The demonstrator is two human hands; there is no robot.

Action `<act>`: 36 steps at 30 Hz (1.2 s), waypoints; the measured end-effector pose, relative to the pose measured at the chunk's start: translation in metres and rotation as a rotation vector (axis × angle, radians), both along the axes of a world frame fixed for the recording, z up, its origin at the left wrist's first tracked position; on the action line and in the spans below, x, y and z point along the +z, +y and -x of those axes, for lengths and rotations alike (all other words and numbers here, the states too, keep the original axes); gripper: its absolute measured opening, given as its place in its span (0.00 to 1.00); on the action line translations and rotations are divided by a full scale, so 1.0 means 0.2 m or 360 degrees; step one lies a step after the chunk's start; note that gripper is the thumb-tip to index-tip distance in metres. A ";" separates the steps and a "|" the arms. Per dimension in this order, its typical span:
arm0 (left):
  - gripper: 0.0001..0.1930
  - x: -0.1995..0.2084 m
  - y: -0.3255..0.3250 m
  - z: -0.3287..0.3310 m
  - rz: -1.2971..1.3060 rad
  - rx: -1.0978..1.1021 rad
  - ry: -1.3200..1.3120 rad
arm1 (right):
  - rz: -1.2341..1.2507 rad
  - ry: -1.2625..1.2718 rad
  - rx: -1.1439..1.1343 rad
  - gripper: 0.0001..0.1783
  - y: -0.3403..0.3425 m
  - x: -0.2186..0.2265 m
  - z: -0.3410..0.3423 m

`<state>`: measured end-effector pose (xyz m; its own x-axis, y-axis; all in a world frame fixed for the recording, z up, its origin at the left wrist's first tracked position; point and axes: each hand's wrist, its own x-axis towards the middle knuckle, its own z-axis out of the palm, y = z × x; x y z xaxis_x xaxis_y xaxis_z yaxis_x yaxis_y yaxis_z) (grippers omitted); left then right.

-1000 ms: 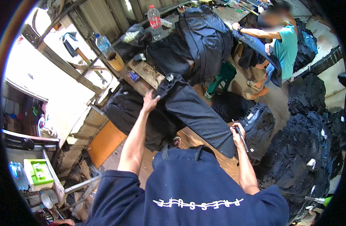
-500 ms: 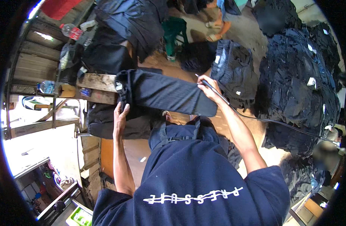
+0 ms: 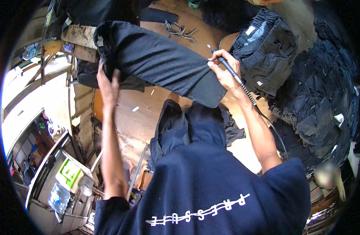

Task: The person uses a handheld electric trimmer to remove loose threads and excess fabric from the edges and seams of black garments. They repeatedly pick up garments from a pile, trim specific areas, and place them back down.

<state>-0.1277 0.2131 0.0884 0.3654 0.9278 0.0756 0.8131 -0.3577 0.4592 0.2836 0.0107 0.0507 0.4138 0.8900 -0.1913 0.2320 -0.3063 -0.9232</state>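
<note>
A black pair of trousers [image 3: 160, 58] lies stretched across in front of me, its gathered end over a wooden board at the left and its flat leg end toward the right. My right hand [image 3: 227, 72] grips a black corded pen-shaped tool [image 3: 231, 70] with a slim metal tip that points up and left, away from the cloth. The same hand's fingertips meet the upper edge of the leg end. At the gathered end is my left hand [image 3: 108, 86], somewhat blurred, thumb and fingers apart, beside the dark cloth; whether it touches is unclear.
The worn wooden board [image 3: 80, 37] juts in from the left. Bundled dark garments [image 3: 264, 55] stand at the right, before a large heap of dark cloth [image 3: 313, 102]. Thin dark strips [image 3: 180, 30] lie on the brown floor. The tool's cable [image 3: 276, 131] trails down right.
The view has shifted, so the trousers appear higher and larger. My left thumb and fingers have moved at the gathered end. My right hand still holds the tool by the leg end.
</note>
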 end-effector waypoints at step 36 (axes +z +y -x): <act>0.32 -0.16 0.49 0.16 0.0132 0.0130 0.0017 | 0.0106 -0.0149 -0.0371 0.10 -0.53 0.13 -0.15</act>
<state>-0.1592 0.3116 0.0556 0.2890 0.9573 -0.0058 0.8428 -0.2515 0.4758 0.3128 -0.0949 0.0757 0.6250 0.7552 -0.1977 0.2312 -0.4209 -0.8772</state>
